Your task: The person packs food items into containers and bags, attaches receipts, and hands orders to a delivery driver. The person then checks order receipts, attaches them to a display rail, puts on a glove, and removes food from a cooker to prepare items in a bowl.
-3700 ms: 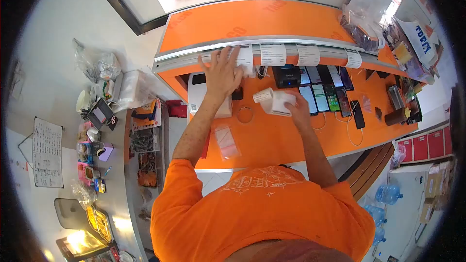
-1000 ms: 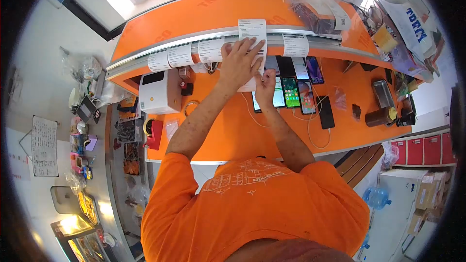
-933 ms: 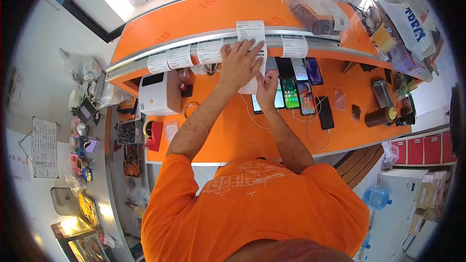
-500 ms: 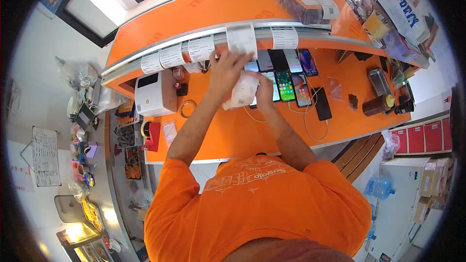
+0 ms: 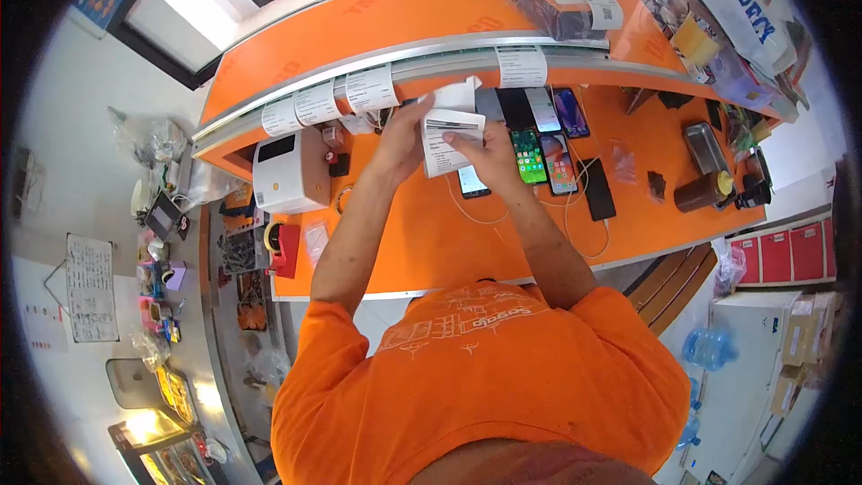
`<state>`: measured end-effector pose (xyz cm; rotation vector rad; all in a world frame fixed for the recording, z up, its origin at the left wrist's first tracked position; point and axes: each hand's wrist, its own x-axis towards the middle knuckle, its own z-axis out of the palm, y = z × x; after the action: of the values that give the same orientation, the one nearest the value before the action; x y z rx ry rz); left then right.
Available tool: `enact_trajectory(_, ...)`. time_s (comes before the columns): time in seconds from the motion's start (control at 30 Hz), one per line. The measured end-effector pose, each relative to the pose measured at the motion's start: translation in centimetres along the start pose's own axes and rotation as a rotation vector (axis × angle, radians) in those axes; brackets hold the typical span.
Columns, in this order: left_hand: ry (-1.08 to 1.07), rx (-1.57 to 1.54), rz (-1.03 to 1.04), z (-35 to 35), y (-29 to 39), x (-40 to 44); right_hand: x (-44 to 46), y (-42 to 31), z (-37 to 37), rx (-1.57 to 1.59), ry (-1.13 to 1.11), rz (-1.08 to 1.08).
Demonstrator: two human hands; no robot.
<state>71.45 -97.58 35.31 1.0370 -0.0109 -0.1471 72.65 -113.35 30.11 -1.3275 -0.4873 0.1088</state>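
Note:
Folded white paper receipts point(image 5: 442, 148) are held up between my two hands, above the orange desk point(image 5: 404, 251). My left hand point(image 5: 402, 142) grips their left edge, its fingers partly behind the paper. My right hand point(image 5: 494, 157) pinches the right side, thumb on the printed front. Behind the hands, more receipts point(image 5: 369, 88) hang from the metal rail of the shelf, with another receipt point(image 5: 522, 66) further right. Several phones lie just right of my right hand, among them one with a green screen point(image 5: 528, 157).
A white printer point(image 5: 289, 175) and a red tape dispenser point(image 5: 285, 250) stand at the desk's left. A black phone point(image 5: 599, 190) with a white cable, a brown bottle point(image 5: 703, 191) and a metal tray point(image 5: 706, 147) are at the right. A plastic-wrapped package point(image 5: 561, 13) sits on top.
The long receipt that hung at the middle of the rail is off it. Both hands have come together around the folded papers, lifted in front of the shelf.

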Motion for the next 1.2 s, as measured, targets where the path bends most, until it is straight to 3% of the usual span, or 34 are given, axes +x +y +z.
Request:
enact_trajectory(0.13,0.076,0.011,0.078,1.4,3.7,4.4,-1.0,1.2,0.4,-0.028,0.194,-0.068)
enact_trajectory(0.2,0.008,0.085,0.382,1.4,5.5,7.9,-1.3,3.5,0.2,-0.012,0.258,-0.081)
enact_trajectory(0.3,0.208,0.509,0.632,0.0,7.5,13.4,-0.9,5.6,0.3,0.018,0.332,-0.065)
enact_trajectory(0.37,0.572,1.033,1.084,-0.9,6.8,14.6,-0.5,6.7,0.0,0.005,0.334,-0.023)
enact_trajectory(0.43,0.558,1.328,1.264,-0.8,6.9,13.8,0.0,6.8,0.1,-0.026,0.332,-0.042)
enact_trajectory(0.47,0.354,1.354,1.216,-1.3,6.2,12.0,0.2,6.8,0.1,-0.039,0.334,-0.052)
enact_trajectory(0.53,-0.094,1.474,0.868,-2.6,3.3,8.0,1.1,7.2,-0.4,-0.051,0.331,-0.078)
enact_trajectory(0.6,-0.052,1.734,0.871,-0.3,1.7,3.4,2.0,7.1,-0.5,-0.008,0.337,-0.131)
enact_trajectory(0.7,0.046,1.832,0.993,-0.7,0.2,3.3,3.6,5.3,-0.6,-0.095,0.338,-0.156)
enact_trajectory(0.9,0.159,1.982,0.899,-0.1,-0.2,4.2,3.6,7.7,-0.4,-0.036,0.35,-0.209)
enact_trajectory(1.03,0.237,1.962,0.872,0.0,-1.1,4.8,2.9,9.8,1.0,0.197,0.415,-0.058)
enact_trajectory(1.07,0.246,1.964,0.864,0.0,-1.2,4.8,3.2,14.5,0.6,0.137,0.378,-0.088)
enact_trajectory(1.2,0.265,1.945,0.937,0.4,-0.7,4.7,0.6,13.8,3.4,0.211,0.339,0.096)
